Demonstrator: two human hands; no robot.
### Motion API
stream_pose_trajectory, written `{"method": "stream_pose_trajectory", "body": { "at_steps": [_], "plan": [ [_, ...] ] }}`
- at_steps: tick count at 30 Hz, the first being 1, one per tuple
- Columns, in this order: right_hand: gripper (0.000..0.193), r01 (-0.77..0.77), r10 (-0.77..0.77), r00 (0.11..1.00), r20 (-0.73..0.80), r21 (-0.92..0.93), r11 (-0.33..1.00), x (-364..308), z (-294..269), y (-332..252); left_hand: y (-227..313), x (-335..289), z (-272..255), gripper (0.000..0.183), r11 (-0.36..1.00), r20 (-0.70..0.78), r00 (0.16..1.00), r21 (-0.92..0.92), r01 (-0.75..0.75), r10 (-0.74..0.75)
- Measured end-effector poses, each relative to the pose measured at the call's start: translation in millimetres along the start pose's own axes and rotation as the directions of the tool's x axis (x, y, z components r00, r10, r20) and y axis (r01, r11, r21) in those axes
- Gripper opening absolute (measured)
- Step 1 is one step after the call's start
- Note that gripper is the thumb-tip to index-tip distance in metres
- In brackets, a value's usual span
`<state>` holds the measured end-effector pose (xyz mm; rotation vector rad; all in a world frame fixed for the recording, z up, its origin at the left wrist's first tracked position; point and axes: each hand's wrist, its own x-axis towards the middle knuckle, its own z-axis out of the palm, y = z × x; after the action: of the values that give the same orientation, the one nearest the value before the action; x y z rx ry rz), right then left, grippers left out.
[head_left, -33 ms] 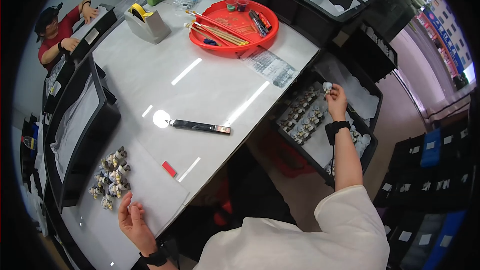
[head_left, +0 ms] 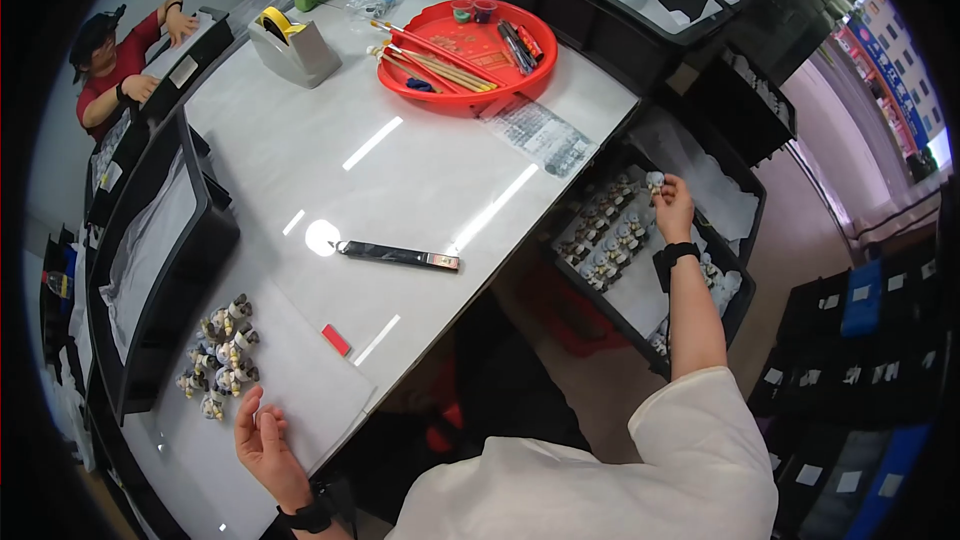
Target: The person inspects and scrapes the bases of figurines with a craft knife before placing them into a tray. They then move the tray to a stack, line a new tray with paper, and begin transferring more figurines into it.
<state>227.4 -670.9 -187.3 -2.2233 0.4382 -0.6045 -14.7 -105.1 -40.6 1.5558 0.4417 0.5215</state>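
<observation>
My right hand (head_left: 674, 208) pinches a small painted figurine (head_left: 655, 181), pale blue-grey at the top, over a black crate (head_left: 638, 352) beside the table. Rows of similar figurines (head_left: 612, 252) stand in that crate on white lining. On the table, my left hand (head_left: 264, 442) rests palm up with loosely curled, parted fingers and holds nothing. Just beyond its fingertips lies a cluster of figurines (head_left: 219, 355) in white, dark and yellow, on a white sheet (head_left: 310, 365).
Along the left stands a lined black bin (head_left: 160, 270). A black-handled tool (head_left: 400, 255), a red block (head_left: 336, 340), a tape dispenser (head_left: 300, 52) and a red tray (head_left: 440, 15) of brushes and pens are on the table. A person (head_left: 120, 80) works at far left.
My right hand has sunk very slightly toward the crate with the figurine in its fingers. The left hand stays in nearly the same place.
</observation>
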Motion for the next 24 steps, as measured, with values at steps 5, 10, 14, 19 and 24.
{"method": "stream_pose_trajectory", "body": {
  "at_steps": [5, 10, 14, 19, 24],
  "plan": [
    [0.040, 0.065, 0.032, 0.981, 0.192, -0.477, 0.876, -2.7, 6.8, 18.8, -1.0, -1.8, 2.4, 0.023, 0.999, -0.027, 1.000, 0.036, -0.009, 0.010],
    [0.038, 0.085, 0.068, 0.971, 0.231, -0.594, 0.800, 4.1, 16.1, 28.4, -1.7, -0.2, 3.4, 0.022, 0.999, -0.054, 0.999, 0.049, -0.005, 0.007],
    [0.038, 0.078, 0.126, 0.947, 0.296, -0.592, 0.802, 8.1, 12.2, 30.8, -0.9, 1.6, 8.7, 0.022, 0.998, -0.051, 0.999, 0.062, 0.002, 0.001],
    [0.040, 0.089, 0.123, 0.932, 0.340, -0.543, 0.835, 13.2, 22.1, 46.5, 2.4, 4.3, 7.6, 0.022, 0.991, -0.023, 0.999, 0.133, -0.029, 0.033],
    [0.048, 0.244, -0.033, 0.935, 0.353, -0.572, 0.783, 15.9, 43.0, 57.0, 14.0, -4.0, -0.4, 0.017, 0.984, -0.056, 0.998, 0.175, 0.016, -0.006]
  ]
}}
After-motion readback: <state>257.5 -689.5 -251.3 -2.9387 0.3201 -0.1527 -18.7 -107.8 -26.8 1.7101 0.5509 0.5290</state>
